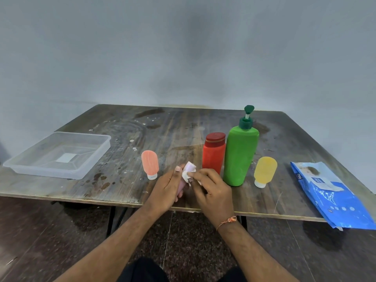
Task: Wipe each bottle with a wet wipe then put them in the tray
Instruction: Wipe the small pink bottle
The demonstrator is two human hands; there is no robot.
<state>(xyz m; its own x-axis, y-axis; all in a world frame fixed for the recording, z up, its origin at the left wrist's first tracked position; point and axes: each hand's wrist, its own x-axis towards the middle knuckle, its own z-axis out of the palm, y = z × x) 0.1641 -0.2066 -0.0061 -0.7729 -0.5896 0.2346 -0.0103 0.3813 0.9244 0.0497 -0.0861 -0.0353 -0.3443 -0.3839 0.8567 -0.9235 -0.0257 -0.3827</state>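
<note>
Scarred dark wood forms the table (183, 127); a clear, rigid plastic tray (26, 165) sits at its left. Standing are a tall green pump bottle (240, 157), likely heaviest, a red bottle (213, 153), then soft-looking orange (150, 163) and yellow (265, 169) tubes. A small lilac tube (181, 187), judged light and squeezable, is gripped by the left hand (166, 188) while a damp white wipe (186, 175) is pinched against it by the right hand (211, 192).
</note>
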